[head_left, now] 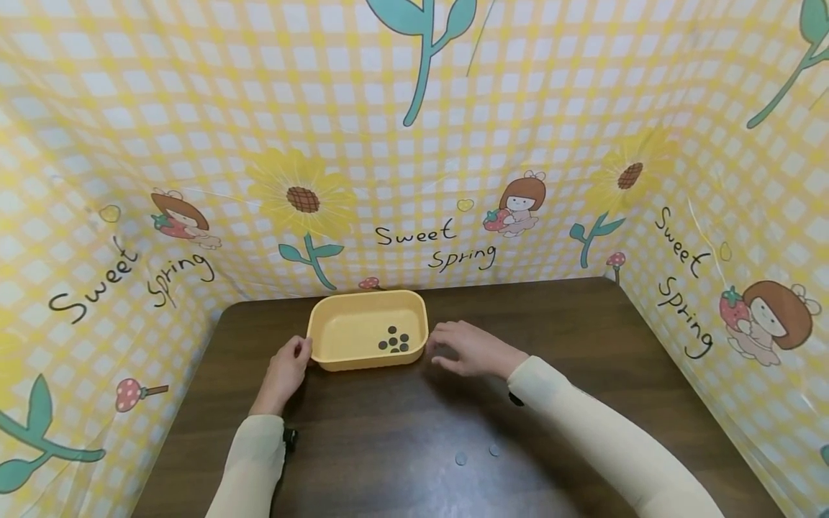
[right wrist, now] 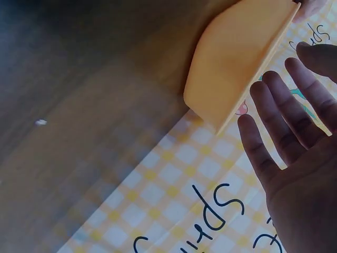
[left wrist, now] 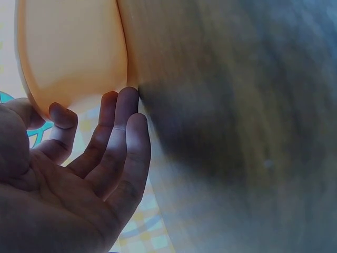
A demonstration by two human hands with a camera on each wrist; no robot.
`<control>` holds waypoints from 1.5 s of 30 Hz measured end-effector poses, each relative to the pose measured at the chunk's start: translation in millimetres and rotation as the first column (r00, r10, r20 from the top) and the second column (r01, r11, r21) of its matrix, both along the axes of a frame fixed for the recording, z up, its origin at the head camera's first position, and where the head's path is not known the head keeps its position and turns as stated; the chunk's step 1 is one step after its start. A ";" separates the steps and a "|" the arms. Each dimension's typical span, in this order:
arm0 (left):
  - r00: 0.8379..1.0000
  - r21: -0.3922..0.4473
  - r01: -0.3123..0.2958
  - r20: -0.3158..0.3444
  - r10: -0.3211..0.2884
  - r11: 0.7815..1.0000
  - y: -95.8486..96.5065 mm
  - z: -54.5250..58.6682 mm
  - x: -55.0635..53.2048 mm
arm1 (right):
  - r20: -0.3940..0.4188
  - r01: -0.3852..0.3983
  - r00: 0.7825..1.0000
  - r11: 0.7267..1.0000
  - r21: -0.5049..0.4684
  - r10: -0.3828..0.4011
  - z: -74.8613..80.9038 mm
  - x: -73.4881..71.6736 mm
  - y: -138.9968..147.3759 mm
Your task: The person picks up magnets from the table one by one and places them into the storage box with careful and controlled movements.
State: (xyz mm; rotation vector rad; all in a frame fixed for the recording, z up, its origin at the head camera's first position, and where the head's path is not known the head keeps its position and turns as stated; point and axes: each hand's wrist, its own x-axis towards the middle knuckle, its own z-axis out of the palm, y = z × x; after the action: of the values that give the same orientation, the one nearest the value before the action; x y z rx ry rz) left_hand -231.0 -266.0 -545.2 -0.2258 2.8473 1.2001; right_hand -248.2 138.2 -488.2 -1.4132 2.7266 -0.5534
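Observation:
A yellow rectangular tub [head_left: 337,324] with rounded corners sits near the table's back edge. At its left end my left hand [head_left: 285,374] pinches the rim between thumb and forefinger, while the other fingers [left wrist: 138,147] lie loosely bent at the outside, as the left wrist view shows. My right hand [head_left: 476,350] is beside the tub's right end with its fingers relaxed, holding nothing. In the right wrist view those fingers [right wrist: 284,113] stand apart from the tub's rim. Several small dark round discs [head_left: 393,341], like coins, lie inside the tub at its right side.
Two more small round discs, one left [head_left: 460,458] and one right [head_left: 494,450], lie on the dark wooden table [head_left: 376,446] towards the front. A yellow-checked sheet [head_left: 414,173] with printed flowers and lettering hangs behind the table and along both sides.

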 end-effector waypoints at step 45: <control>1.000 -0.001 0.013 -0.008 -0.013 1.000 -0.7 -0.3 1.0 | -0.079 -0.136 0.986 0.985 0.103 0.144 -49.2 88.3 36.9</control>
State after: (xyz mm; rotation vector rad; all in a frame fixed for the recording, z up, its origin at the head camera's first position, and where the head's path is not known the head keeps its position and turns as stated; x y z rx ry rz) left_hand -230.0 -266.8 -545.5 -0.2021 2.8520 1.2002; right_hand -159.9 175.1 -537.4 -1.6236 2.6486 -0.3559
